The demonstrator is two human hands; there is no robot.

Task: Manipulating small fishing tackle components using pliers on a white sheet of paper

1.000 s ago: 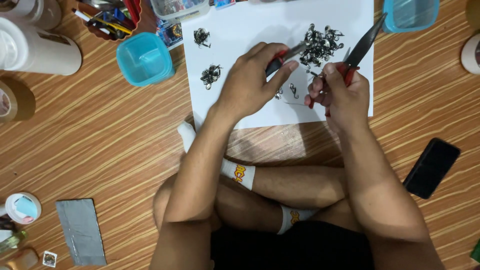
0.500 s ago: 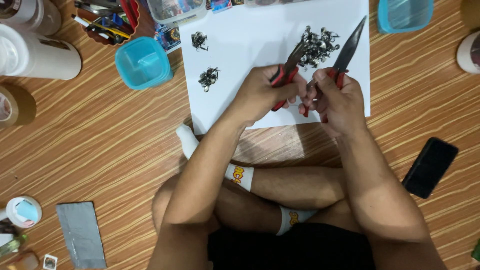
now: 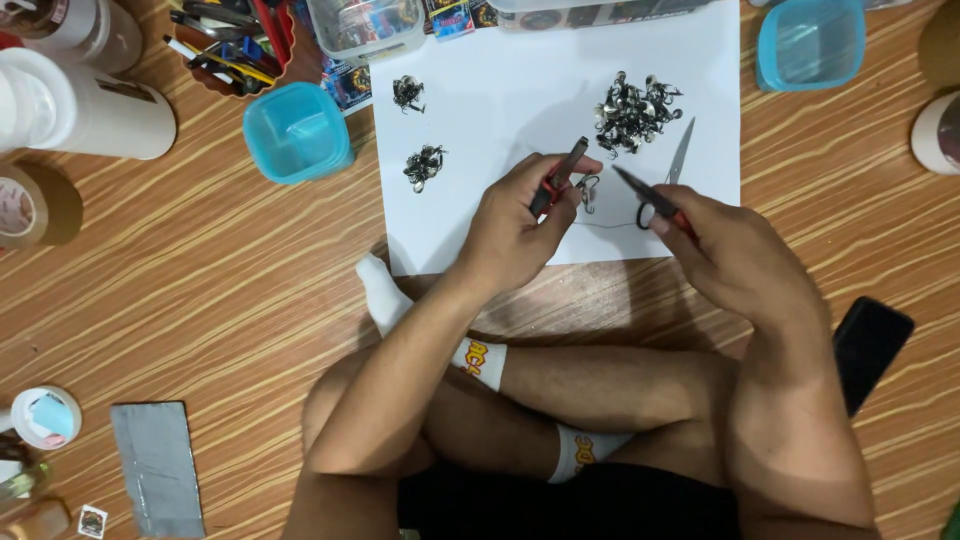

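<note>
Pliers (image 3: 560,180) clenched in left hand (image 3: 515,235), scissors (image 3: 660,195) in right hand (image 3: 735,260), handles hidden.

Brown wood-grain plank floor (image 3: 200,270), streaked with pale lines, is filling the whole view and running diagonally. Even, soft light is falling across it, throwing only faint shadows. No walls, windows or furniture are showing.

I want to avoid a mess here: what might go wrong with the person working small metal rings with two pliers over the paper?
A ring could spring from the pliers in the left hand and roll off the white sheet onto the striped floor, where it would likely be hard to spot. The right hand holds pointed pliers aimed toward the left fingers, so a slip might jab them. Either forearm might also scatter the ring pile.
</note>
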